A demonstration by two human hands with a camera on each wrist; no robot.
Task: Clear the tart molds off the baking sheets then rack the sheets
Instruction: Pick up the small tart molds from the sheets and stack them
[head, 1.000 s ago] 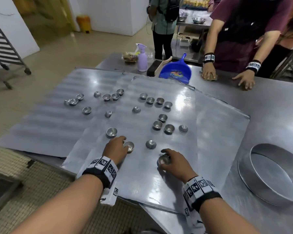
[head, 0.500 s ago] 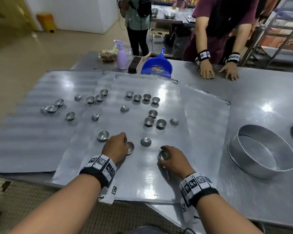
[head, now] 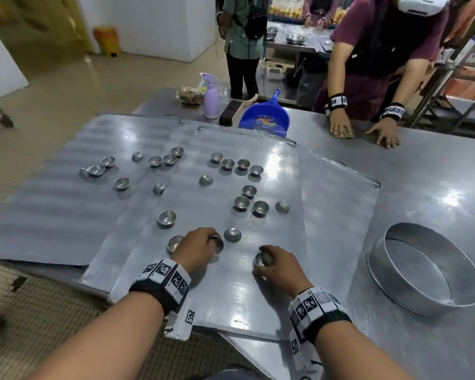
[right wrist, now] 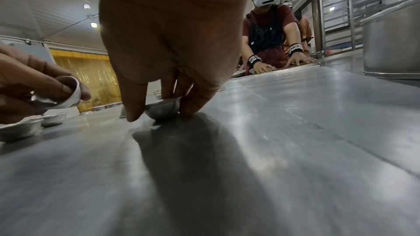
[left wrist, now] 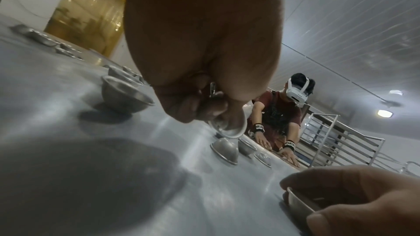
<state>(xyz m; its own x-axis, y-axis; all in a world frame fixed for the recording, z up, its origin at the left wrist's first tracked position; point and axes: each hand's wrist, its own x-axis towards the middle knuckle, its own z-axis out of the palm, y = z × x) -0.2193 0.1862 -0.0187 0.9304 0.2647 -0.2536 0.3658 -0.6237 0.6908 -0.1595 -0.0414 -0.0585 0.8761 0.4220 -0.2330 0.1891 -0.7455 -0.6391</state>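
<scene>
Several small metal tart molds lie scattered over overlapping baking sheets [head: 231,303]. My left hand [head: 203,246] grips one tart mold [head: 217,244] at the near middle of the top sheet. In the left wrist view this mold [left wrist: 230,128] is tilted and raised off the sheet in the fingers. Another mold [head: 174,242] sits just left of that hand. My right hand [head: 276,266] curls round a second mold [head: 261,259]. That mold [right wrist: 162,108] stands upright on the sheet, with thumb and fingers on its sides.
A round metal cake ring [head: 422,267] stands on the steel table at the right. A blue dustpan [head: 263,119], a brush and a lilac spray bottle [head: 211,101] stand at the far edge. Another person's hands [head: 340,128] rest there. A metal rack [head: 461,86] is far right.
My left hand has tipped its mold up off the sheet, and a mold now shows just left of that hand. My right hand stays on its mold. The head view has shifted.
</scene>
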